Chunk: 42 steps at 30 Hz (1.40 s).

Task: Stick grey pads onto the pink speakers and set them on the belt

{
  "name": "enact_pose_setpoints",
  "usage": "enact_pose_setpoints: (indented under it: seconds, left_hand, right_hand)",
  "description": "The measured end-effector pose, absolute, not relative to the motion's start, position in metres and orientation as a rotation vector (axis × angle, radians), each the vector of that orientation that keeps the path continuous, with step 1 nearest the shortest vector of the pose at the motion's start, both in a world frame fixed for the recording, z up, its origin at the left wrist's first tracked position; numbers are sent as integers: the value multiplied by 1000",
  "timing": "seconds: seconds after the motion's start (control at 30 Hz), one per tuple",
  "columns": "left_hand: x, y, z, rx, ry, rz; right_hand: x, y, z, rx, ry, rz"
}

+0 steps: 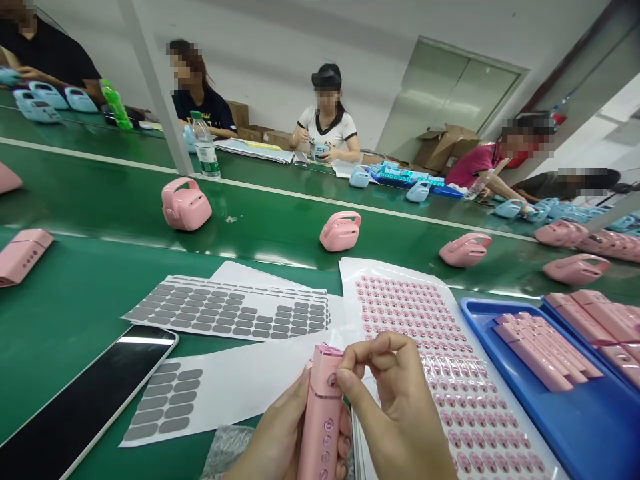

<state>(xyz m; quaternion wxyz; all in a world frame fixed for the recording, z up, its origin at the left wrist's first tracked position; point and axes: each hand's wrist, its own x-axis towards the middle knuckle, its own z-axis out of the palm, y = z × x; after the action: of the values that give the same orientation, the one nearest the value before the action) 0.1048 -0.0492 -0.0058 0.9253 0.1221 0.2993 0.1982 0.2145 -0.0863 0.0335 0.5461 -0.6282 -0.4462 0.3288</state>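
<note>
**Inspector:** Starting at the left, what lay on the bench?

**Assistant:** A dark phone [85,400] lay flat at the near left edge, beside two white sheets of grey pads [230,310], one above the other. Being flat and close, the sheets were probably kept within easy reach for peeling.

**Inspector:** And the hands?

**Assistant:** The left hand [277,433] was wrapped around the lower part of a pink panel [323,407], holding it upright near the bottom centre of the view. The grip appeared to steady the piece with its buttoned face towards the worker. The right hand [400,413] was curled narrow, thumb and forefinger pinched against the panel's upper face. Whether a sticker sat under the fingertips, I could not tell.

**Inspector:** To the right of the hands?

**Assistant:** A sheet of small pink stickers [415,320] lay just beside the right hand, partly beneath it. Further right, a blue tray [590,427] held matching pink panels laid in rows, likely stock kept tidy for handling.

**Inspector:** Beyond the bench?

**Assistant:** Pink handled casings [341,232] stood spaced along the green conveyor [100,200], well apart from one another. Other people sat working at the far side
</note>
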Motion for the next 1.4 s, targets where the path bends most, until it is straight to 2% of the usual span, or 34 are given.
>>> enact_pose_setpoints:
  seconds: [0.4,0.97,1.13,1.23,1.4]
  left_hand:
    - [105,-51,-4,252,622,437]
    - [107,-52,-6,258,588,413]
    - [99,-43,-3,261,651,450]
    - [88,-32,0,467,747,531]
    - [81,-18,2,1200,1243,508]
  right_hand:
    - [219,-84,47,-1546,-1170,812]
    - [214,-90,36,-1611,-1204,577]
    - [253,-45,23,-1632,-1402,656]
    - [302,8,1,-1753,-1369,506]
    - [356,62,-27,-1944,-1465,430]
